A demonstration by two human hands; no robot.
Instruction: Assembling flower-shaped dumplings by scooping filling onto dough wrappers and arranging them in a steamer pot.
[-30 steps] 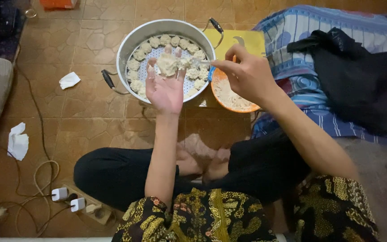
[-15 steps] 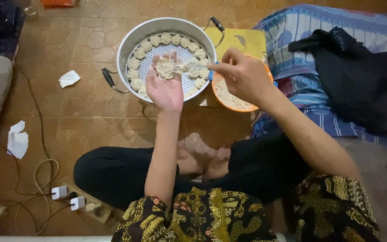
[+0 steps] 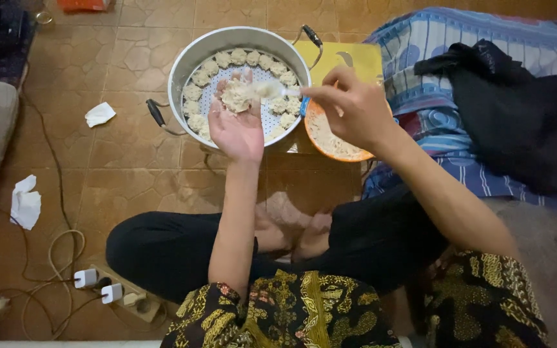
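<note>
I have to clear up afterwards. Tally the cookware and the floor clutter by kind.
Pot: 1
Orange bowl: 1
Spoon: 1
White tissues: 2
White plugs: 2
Total: 7

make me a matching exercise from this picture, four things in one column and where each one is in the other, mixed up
Things:
1. left hand
2. right hand
3. orange bowl
4. dumplings

Places or states:
A. ringed around the tray inside the metal pot
B. palm up, with a lump of filling on it
C. pinching a white spoon
D. on the floor right of the pot, under the right hand

Pairs: 1-B, 2-C, 3-D, 4-A
</note>
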